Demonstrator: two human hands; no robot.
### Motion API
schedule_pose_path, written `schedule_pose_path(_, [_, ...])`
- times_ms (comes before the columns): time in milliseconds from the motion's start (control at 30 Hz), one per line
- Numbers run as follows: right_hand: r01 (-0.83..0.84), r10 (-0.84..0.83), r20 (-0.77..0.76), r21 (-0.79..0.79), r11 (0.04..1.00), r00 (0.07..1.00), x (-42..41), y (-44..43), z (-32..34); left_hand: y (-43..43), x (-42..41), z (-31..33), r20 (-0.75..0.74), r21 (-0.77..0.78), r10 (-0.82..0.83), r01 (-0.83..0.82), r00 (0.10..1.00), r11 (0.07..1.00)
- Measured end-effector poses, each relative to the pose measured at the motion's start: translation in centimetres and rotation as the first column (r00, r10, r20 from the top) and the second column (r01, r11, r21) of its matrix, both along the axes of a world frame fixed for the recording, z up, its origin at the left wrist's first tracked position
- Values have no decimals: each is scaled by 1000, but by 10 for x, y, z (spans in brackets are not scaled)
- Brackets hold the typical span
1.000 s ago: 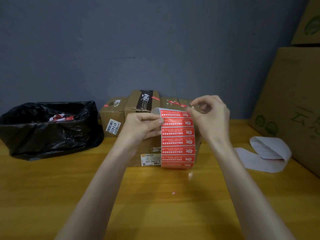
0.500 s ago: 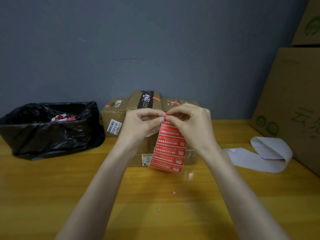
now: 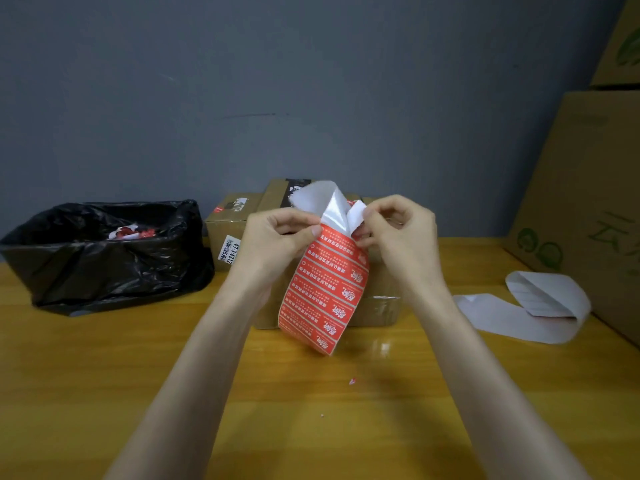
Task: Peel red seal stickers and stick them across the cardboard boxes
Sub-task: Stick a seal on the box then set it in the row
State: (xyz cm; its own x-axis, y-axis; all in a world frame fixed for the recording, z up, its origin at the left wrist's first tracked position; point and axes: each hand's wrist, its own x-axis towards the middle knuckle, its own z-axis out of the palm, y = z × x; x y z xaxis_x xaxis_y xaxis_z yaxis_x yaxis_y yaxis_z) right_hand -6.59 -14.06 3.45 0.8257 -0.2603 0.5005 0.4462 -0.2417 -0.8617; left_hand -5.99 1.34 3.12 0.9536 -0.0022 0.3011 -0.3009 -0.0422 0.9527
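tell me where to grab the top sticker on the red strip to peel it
Pinch its lifted corner at the upper right of the red sticker strip, coming from the right, as the right hand does: that flap stands free of the glossy backing. The left hand holds the strip's left edge, giving a counter-pull.

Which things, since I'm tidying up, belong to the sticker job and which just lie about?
Job: sticker strip, peeled sticker, small boxes, left hand, right hand.
Lying about: black bag, white paper, big cartons.
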Motion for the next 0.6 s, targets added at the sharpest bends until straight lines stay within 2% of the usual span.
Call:
schedule_pose_path(100, [-47,56,-58,145,988,997,-3,-1,4,2,1,0,-33,-15,22,-22,999,1000])
schedule_pose_path(233, [-36,60,-99,229,973,993,-3,-5,5,7,2,3,-44,-30,37,-38,998,999])
schedule_pose_path(467, [28,-6,-86,263,964,996,-4,-12,9,23,5,6,-69,-22,93,-95,993,995])
schedule_pose_path(600, [12,7,-60,314,950,998,-6,-16,12,31,4,10,-66,17,143,-142,988,990])
